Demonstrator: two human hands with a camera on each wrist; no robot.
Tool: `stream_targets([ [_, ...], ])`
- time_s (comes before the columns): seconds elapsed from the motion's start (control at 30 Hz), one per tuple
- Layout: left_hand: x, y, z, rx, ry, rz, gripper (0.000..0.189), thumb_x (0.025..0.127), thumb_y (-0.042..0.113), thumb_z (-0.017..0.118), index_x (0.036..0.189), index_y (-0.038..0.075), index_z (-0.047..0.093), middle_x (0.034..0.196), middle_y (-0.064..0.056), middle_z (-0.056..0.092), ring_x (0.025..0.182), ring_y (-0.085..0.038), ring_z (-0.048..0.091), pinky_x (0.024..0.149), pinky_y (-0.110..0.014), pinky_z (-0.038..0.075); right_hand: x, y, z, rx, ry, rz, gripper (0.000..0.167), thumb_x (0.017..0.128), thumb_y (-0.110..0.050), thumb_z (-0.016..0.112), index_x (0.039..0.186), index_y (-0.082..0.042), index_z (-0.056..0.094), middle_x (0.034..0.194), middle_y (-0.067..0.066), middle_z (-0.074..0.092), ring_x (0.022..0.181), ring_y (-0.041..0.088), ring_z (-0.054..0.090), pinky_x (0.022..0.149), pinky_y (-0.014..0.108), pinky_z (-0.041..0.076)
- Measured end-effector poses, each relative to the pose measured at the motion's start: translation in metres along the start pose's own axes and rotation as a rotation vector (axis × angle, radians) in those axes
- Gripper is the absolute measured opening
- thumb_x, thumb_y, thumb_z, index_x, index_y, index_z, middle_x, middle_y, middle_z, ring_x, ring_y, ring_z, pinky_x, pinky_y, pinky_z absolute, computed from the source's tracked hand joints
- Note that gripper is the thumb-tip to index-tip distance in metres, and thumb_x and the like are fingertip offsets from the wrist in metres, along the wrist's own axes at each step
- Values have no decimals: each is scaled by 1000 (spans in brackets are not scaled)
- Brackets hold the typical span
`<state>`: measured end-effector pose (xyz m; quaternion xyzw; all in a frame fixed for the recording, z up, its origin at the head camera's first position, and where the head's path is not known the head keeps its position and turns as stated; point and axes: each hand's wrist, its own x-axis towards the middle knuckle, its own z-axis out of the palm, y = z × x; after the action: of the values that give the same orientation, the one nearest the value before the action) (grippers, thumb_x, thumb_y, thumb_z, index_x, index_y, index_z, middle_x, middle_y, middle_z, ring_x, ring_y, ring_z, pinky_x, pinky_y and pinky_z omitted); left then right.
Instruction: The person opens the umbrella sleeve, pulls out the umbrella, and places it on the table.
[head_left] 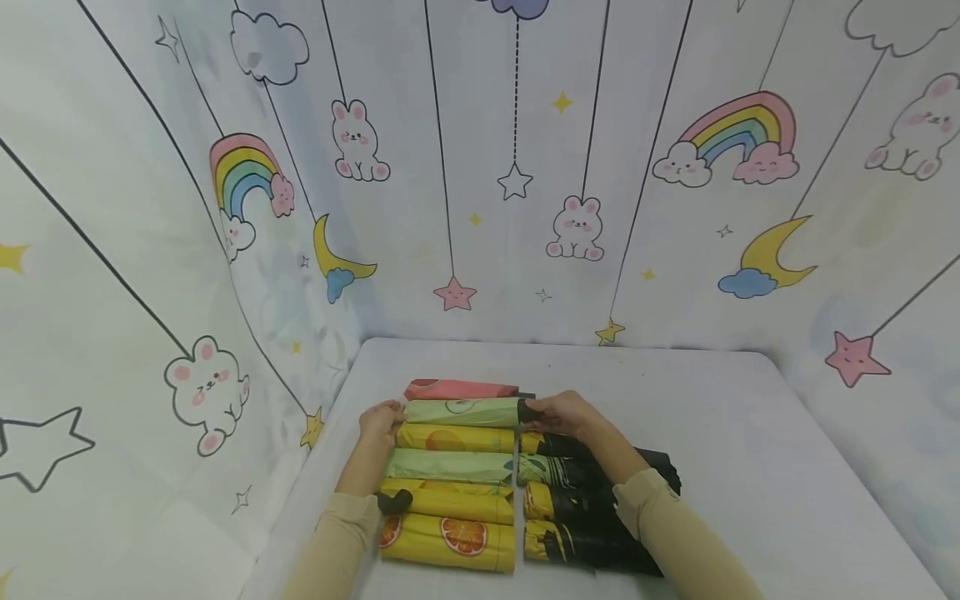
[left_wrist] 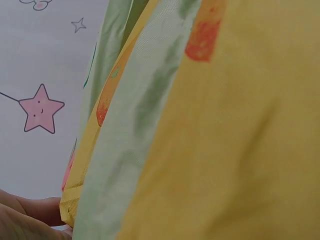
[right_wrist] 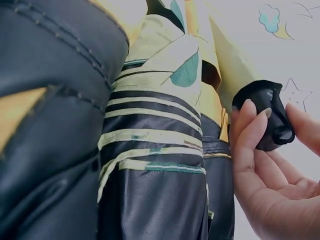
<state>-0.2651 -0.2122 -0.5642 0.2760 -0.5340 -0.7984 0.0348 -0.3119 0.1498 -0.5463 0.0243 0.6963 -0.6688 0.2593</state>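
A green fabric roll (head_left: 461, 412) with a fruit-like print and a black end lies across between my two hands. My left hand (head_left: 382, 419) holds its left end; in the left wrist view the fingers (left_wrist: 35, 212) show behind a yellow roll, and their grip is partly hidden. My right hand (head_left: 567, 414) pinches the black end (right_wrist: 270, 112) between thumb and fingers. Just beyond lies a red roll (head_left: 457, 389). Nearer me, a yellow roll (head_left: 457, 438), another green roll (head_left: 450, 466) and a yellow roll with orange slices (head_left: 442, 540) lie side by side.
Right of these is a second column of mostly black rolls, including one with green stripes (head_left: 551, 471) and a yellow-ended one (head_left: 585, 546). A small black piece (head_left: 395, 502) lies by my left forearm. The white table (head_left: 720, 417) meets printed cloth walls (head_left: 480, 242).
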Motion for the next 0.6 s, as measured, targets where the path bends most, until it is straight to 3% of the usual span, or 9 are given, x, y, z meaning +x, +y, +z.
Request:
stream_targets([
  [0.4, -3, 4, -2, 3, 18, 8, 62, 96, -20, 48, 155, -12, 33, 161, -29, 38, 149, -36, 39, 120, -42, 39, 2, 4, -9, 67, 16, 28, 33, 93, -10, 79, 116, 14, 71, 98, 21, 77, 88, 26, 77, 83, 36, 65],
  [0.6, -2, 3, -1, 8, 10, 8, 62, 96, -19, 50, 155, -11, 34, 160, -26, 41, 149, -34, 41, 98, -27, 52, 0, 5, -14, 94, -3, 35, 29, 94, -9, 78, 114, 11, 72, 94, 17, 78, 90, 28, 78, 84, 36, 65],
])
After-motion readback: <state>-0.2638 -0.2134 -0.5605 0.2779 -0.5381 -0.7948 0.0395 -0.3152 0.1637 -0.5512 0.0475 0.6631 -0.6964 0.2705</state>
